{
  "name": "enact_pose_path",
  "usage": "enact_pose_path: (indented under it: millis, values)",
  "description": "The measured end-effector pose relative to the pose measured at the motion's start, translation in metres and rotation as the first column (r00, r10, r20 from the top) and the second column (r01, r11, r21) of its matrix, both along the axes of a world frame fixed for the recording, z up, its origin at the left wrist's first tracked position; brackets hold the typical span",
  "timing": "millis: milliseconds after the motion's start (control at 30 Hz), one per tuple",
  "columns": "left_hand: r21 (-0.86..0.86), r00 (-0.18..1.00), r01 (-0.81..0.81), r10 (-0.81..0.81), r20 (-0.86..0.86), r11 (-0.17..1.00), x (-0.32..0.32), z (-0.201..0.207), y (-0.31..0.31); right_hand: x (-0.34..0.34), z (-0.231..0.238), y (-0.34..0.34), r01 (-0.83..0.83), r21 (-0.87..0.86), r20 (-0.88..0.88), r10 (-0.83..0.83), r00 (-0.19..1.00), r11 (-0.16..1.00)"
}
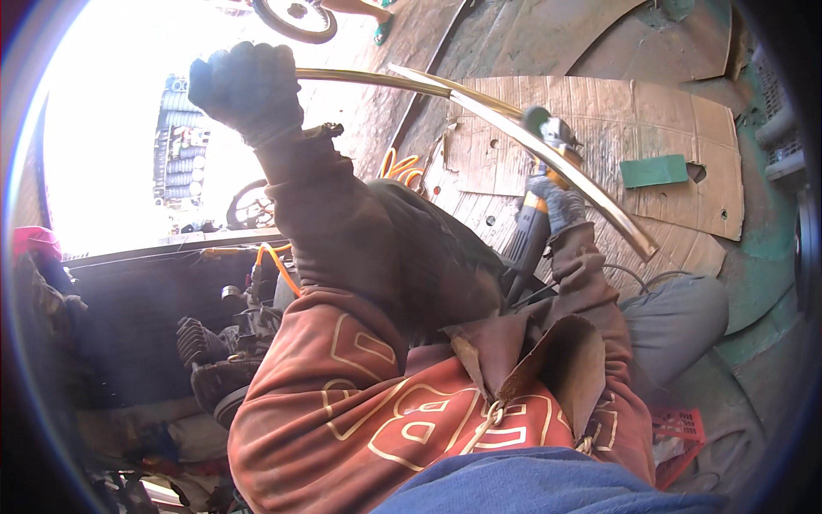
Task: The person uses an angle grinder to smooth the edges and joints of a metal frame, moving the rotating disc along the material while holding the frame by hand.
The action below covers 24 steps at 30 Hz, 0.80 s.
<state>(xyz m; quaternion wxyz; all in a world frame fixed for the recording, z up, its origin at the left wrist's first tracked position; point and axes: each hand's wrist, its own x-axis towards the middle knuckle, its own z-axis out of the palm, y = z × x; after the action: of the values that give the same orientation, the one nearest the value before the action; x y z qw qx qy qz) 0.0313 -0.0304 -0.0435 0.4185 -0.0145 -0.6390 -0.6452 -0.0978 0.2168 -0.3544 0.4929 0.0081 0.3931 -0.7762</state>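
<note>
My left hand [248,90], in a dark glove, is raised and closed around one end of a long, shiny, brass-coloured metal tube [591,184]. The tube runs across to the right, and its free end hangs over the cardboard. A second shiny length [411,74] crosses it near the middle; whether the two are joined, I cannot tell. In a grey glove, my right hand [558,204] grips a yellow and black angle grinder [531,227]. Its disc [537,120] is beside the tube's far side; contact between them is unclear. The tube hides part of the grinder head.
Flattened cardboard [685,128] covers the floor, with a green rectangular piece [653,170] on it. An orange hose [402,167] lies by my leg. At the left stands a finned compressor [227,343]. A wheel [295,17] and another person's foot [383,30] show at the top.
</note>
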Motion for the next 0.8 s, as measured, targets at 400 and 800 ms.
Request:
enact_pose_path:
  millis: [400,800]
  values:
    - [-0.173,0.990,-0.120,0.130,0.047,0.978,0.002,-0.010,-0.009,-0.011,-0.002,-0.004,0.025,0.002,-0.027,-0.025,0.999,1.000]
    - [-0.893,0.668,-0.410,0.728,-0.155,0.187,-0.010,-0.001,0.018,0.005,-0.010,0.018,-0.029,0.008,0.010,0.029,1.000,1.000]
